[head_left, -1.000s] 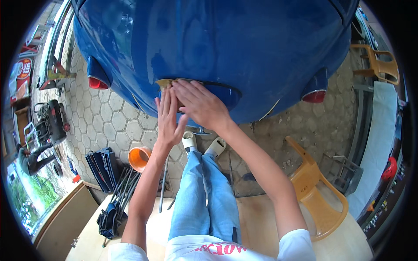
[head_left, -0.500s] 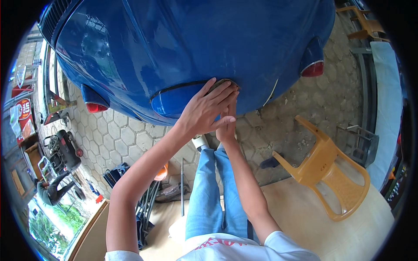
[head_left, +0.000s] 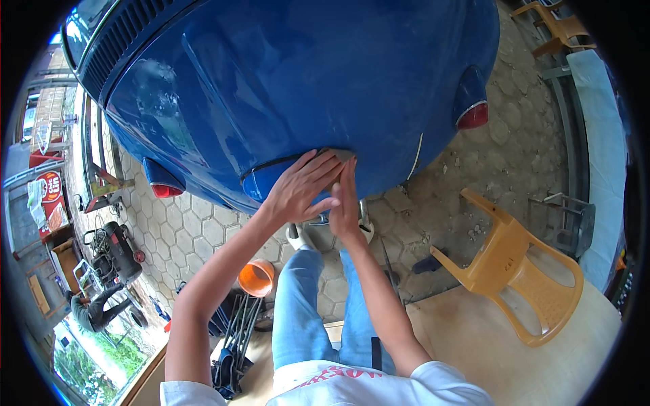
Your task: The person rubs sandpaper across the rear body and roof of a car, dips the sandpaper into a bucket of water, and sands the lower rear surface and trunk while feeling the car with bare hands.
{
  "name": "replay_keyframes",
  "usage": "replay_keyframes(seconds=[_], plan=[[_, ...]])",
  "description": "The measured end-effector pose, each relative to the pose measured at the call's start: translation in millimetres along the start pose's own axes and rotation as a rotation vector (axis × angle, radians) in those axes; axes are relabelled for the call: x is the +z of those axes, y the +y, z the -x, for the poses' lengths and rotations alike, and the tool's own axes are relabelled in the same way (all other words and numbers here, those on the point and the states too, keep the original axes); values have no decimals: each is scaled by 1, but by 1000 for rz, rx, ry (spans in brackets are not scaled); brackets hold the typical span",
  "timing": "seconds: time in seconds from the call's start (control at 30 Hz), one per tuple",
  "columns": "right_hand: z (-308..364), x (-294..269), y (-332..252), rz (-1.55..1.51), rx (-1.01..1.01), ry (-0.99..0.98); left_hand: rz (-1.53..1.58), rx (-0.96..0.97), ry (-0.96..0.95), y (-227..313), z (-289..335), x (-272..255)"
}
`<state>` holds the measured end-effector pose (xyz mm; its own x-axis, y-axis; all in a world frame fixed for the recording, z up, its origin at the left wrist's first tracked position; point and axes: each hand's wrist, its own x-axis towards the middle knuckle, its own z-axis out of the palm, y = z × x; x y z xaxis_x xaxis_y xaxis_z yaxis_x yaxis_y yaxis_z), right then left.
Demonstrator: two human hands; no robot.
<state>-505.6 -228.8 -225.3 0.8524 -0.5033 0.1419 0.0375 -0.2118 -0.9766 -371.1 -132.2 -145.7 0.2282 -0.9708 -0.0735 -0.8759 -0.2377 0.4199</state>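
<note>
1. My left hand [head_left: 301,189] lies flat with fingers spread wide on the lower edge of the blue car body [head_left: 291,88], centre of the frame, holding nothing.
2. My right hand [head_left: 345,203] stands edge-on just beside it, fingers straight and pressed to a small grey pad [head_left: 336,154] on the same edge.
3. The car fills the upper half of the frame.
4. A yellow plastic chair [head_left: 521,271] lies tipped at right; an orange cup [head_left: 256,277] sits lower left of centre.
</note>
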Motion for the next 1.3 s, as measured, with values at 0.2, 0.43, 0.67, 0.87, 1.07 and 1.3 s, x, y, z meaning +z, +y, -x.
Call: replay_keyframes(seconds=[0.2,0.43,0.67,0.87,1.07,1.3], plan=[[31,27,-16,-10,48,75,16,120,-62,-9,-1,-14],[38,75,-24,25,78,263,59,253,-161,-41,48,-16],[-14,57,-5,-278,124,537,107,495,-176,-50,-34,-22],[24,146,-28,14,3,690,-14,519,-125,-79,45,-33],[29,161,-30,67,-3,695,6,505,-194,-92,47,-36],[-42,76,-6,-401,49,828,-181,602,-26,-45,-48,-19]])
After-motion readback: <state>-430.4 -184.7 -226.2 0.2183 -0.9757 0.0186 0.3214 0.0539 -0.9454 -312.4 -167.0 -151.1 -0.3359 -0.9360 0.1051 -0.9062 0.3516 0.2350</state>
